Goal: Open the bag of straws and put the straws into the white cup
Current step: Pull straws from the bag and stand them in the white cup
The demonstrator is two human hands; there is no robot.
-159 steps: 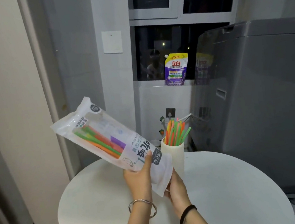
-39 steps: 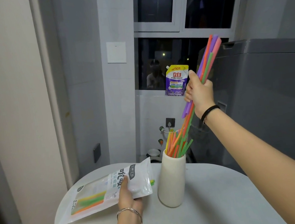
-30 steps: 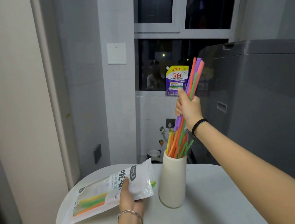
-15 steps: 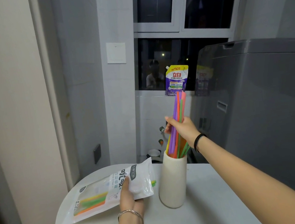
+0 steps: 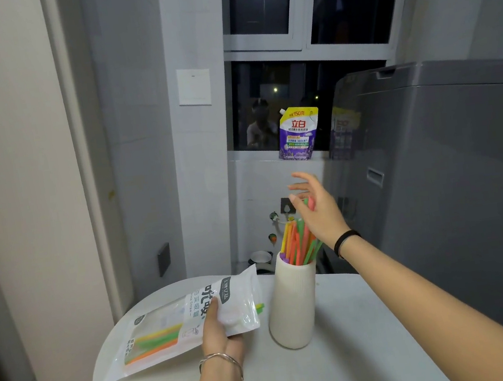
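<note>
White cup [image 5: 293, 305]: tall, off-white, narrower at neck, upright on round white table [image 5: 374, 349], centre-lower frame. Holds bundle of straws [image 5: 298, 243] – orange, green, yellow, purple – fanned out, tops leaning up-right above rim.

Bag of straws [image 5: 181, 322]: flat clear/white plastic pouch w/ printed label, lying on table lower left of frame, just beside cup's left side; cannot tell if touching. Orange, green, yellow straws visible thru clear panel; green tips poke out at end nearest cup.

Left hand [image 5: 220, 330]: lower centre, bangle at wrist, gripping bag's cup-side end, thumb on top, other fingers underneath.

Right hand [image 5: 319, 210]: centre frame, dark band at wrist, fingers spread & loose, holding nothing. Hovers above and right of cup, palm close behind the upper straw ends; contact w/ tallest straws unclear.

Bkgd: purple/yellow detergent pouch [image 5: 298, 134] on window ledge, upper centre; grey appliance [image 5: 448, 182] at right.
</note>
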